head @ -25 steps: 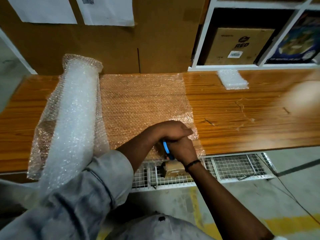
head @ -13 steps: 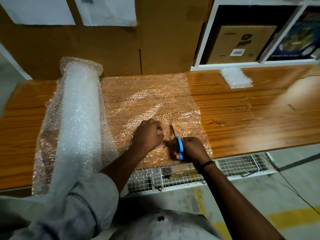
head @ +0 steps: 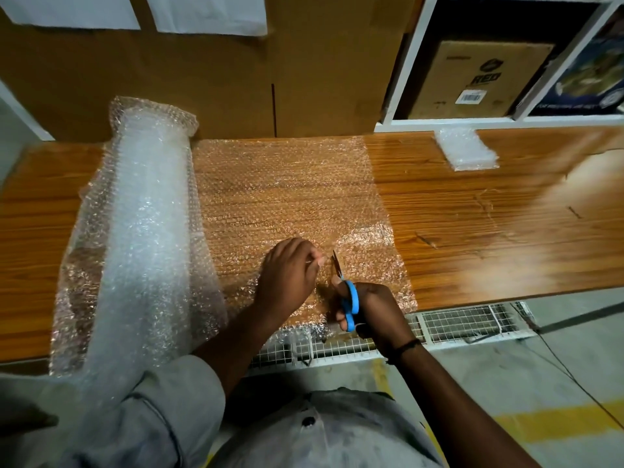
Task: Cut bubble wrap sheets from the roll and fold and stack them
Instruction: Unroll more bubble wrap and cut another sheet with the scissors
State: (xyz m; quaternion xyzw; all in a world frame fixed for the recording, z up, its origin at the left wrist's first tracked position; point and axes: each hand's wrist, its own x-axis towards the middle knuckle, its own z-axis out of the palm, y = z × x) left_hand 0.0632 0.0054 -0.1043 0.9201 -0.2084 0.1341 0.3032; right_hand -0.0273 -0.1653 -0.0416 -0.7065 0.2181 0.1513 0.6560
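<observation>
A thick roll of bubble wrap [head: 141, 238] lies on the left of the wooden table [head: 472, 231]. Its unrolled sheet [head: 287, 197] is spread flat to the right of it. My left hand [head: 287, 278] presses down on the sheet near the front edge, fingers bent. My right hand [head: 374, 309] grips blue-handled scissors [head: 347, 298], whose blades point away from me into the sheet just right of my left hand. A small folded stack of bubble wrap [head: 466, 148] rests at the back right of the table.
A brown cardboard panel [head: 236, 79] stands behind the table. White shelving [head: 439, 121] at the back right holds a cardboard box [head: 479, 79]. A white wire-mesh tray [head: 456, 325] runs below the table's front edge, above a concrete floor with yellow markings.
My hands have moved from the table's front edge onto the sheet. The scissors have advanced forward along the sheet, and my left hand has shifted beside the blades.
</observation>
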